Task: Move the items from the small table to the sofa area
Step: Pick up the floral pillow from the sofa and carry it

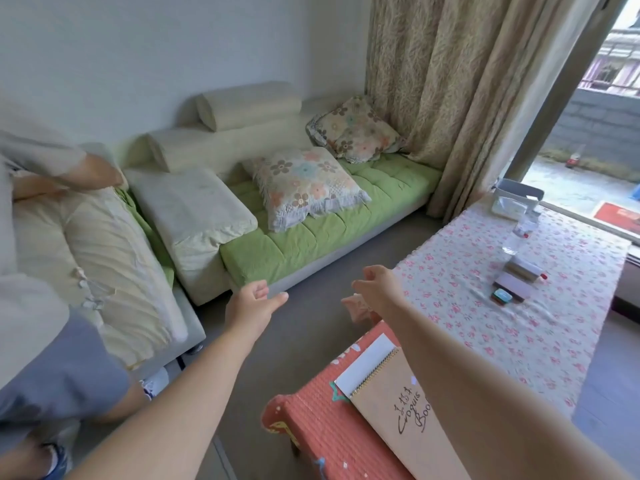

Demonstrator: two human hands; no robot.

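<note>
Both arms reach out over the floor between sofa and counters; the left hand (254, 304) is empty with its fingers loosely spread and the thumb apart; the right hand (377, 289) is empty too, its fingers relaxed and slightly bent, gripping nothing. The brown spiral sketchbook (398, 420) lies flat on the small orange-covered counter (311, 434) at the near right, partly under the right forearm, with a white sheet (365, 363) sticking out at its far edge. Beyond it is a long counter (502, 341) under a flowered cloth; at its far end sits a grey-rimmed box (517, 189) holding something pale in clear wrap, which I cannot make out; nearer are a clear bottle (514, 242), stacked books (519, 278) and a small teal tin (503, 296). The green sofa (311, 244) on the far left carries two flowered cushions (304, 185).
</note>
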